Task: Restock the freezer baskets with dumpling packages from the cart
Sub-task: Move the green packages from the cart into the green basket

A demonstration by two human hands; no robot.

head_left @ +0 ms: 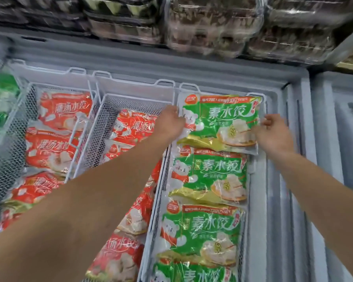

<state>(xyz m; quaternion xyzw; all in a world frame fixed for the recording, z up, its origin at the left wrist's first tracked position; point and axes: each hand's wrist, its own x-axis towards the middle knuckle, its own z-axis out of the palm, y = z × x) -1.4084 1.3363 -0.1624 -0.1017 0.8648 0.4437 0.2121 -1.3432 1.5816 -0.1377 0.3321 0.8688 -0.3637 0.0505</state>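
1. Open chest freezer (273, 200): white wire baskets hold red and green packs.
2. Green plastic dumpling package (222, 123), long axis crosswise, is held over the right wire basket (255, 169) at its far end.
3. Left hand (169, 123) and right hand (273, 133) are clamped on opposite short edges, fingers (270, 119) curled.

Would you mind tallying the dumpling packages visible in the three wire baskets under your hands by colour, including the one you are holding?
Green packages, right basket: 4, counting the far one gripped by the left hand and right hand, and one cut off at the bottom edge.
Red packages, left and middle baskets: about 8; several overlap or are hidden by the arms.
Total: about 12.
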